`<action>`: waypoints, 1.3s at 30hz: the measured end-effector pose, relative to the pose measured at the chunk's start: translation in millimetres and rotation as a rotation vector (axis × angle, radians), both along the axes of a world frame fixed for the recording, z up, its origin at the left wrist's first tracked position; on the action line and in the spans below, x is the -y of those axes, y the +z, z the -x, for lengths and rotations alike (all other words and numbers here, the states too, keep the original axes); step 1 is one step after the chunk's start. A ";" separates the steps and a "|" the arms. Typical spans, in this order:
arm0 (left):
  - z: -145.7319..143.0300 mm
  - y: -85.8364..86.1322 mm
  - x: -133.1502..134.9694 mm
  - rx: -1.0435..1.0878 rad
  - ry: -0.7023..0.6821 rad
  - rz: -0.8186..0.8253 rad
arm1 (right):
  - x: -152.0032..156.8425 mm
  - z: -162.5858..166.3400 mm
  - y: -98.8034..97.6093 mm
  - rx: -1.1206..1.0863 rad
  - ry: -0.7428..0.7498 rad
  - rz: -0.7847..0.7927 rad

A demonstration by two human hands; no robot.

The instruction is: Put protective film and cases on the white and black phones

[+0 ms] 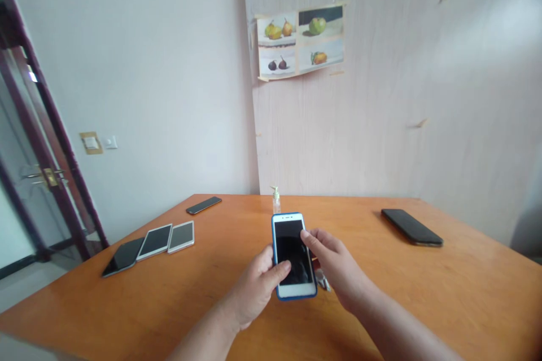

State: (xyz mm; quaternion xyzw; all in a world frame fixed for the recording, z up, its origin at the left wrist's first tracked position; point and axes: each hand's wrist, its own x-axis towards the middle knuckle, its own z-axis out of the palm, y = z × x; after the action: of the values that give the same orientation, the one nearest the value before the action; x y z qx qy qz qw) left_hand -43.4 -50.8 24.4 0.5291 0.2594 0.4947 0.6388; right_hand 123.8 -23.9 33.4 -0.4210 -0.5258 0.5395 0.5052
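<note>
Reaching inward above the table (228, 242), your left hand (255, 284) and right hand (336, 256) pinch a blue-cased phone (293, 248), thumbs (314, 243) uppermost.

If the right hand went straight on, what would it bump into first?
The right hand would first meet the blue-cased phone, seemingly already under its thumb; beyond, perhaps the pump bottle, though depth is unclear.
</note>
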 end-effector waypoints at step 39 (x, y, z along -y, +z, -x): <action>0.4 1.8 3.1 -0.144 -0.107 -0.023 | -3.8 -6.2 -3.9 -0.136 0.093 -0.005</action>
State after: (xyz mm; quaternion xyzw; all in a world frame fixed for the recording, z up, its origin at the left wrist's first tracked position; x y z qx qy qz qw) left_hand -43.8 -53.9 26.2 0.5837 0.2704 0.4235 0.6378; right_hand 130.0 -20.1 29.5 -0.3571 -0.5106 0.5885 0.5152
